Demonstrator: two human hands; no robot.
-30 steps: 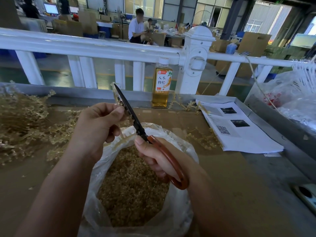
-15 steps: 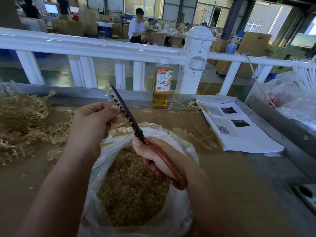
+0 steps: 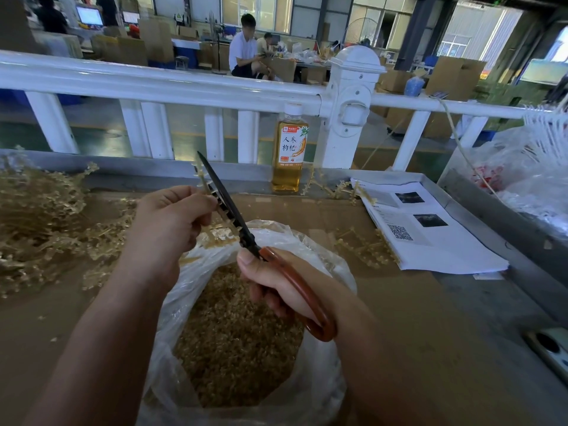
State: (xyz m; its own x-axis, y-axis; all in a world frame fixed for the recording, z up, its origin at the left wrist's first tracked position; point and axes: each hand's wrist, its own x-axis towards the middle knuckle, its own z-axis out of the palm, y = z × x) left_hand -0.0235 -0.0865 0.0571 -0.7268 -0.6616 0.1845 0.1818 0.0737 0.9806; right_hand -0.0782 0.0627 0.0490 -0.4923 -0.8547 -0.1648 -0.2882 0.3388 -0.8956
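Note:
My left hand (image 3: 167, 219) pinches a tan plastic sprue strip (image 3: 205, 182) with small parts along it, held over a clear plastic bag (image 3: 335, 272). Black-bladed scissors (image 3: 229, 204) with brown handles sit in the grip of my right hand (image 3: 276, 284), the blades lying along the strip and nearly closed. The bag is full of small tan cut pieces (image 3: 236, 339).
A heap of uncut tan sprues (image 3: 37, 216) lies at the left on the brown cardboard surface (image 3: 399, 302). A bottle of amber drink (image 3: 289, 149) stands by the white railing (image 3: 153, 84). Printed papers (image 3: 430, 238), loose sprues (image 3: 362, 244), a phone (image 3: 550, 348) and plastic bags (image 3: 528, 167) are at the right.
The scissor blades have slid further up along the strip and tilted slightly left. My left hand has shifted its pinch on the strip a little; the strip's top sticks out beside the blade tip.

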